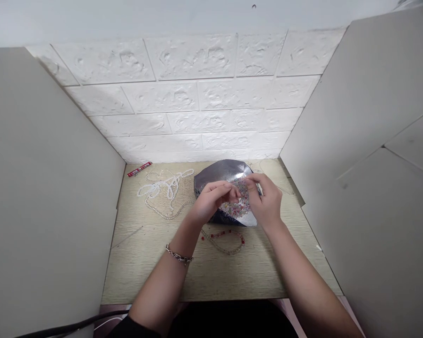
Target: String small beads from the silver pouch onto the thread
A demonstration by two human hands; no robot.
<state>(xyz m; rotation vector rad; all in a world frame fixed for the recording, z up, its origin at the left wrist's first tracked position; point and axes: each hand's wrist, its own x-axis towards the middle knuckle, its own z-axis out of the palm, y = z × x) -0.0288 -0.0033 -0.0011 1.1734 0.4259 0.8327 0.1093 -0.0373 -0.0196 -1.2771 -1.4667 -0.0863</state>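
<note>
Both my hands hover over a shiny dark foil dish point(215, 176) filled with small mixed beads point(237, 207). My left hand point(214, 199) is curled, its fingertips pinched together above the beads. My right hand point(266, 199) is also pinched, fingertips close to those of the left; what they hold is too small to make out. A short beaded strand with red beads point(223, 239) lies on the wooden table point(211, 272) just below my hands. I wear a chain bracelet point(178, 256) on my left wrist.
White pearl strings point(164, 190) lie tangled to the left of the dish. A small red object point(139, 169) rests at the back left. A thin needle or wire point(127, 237) lies on the left. Grey panels wall in both sides, a white brick wall stands behind.
</note>
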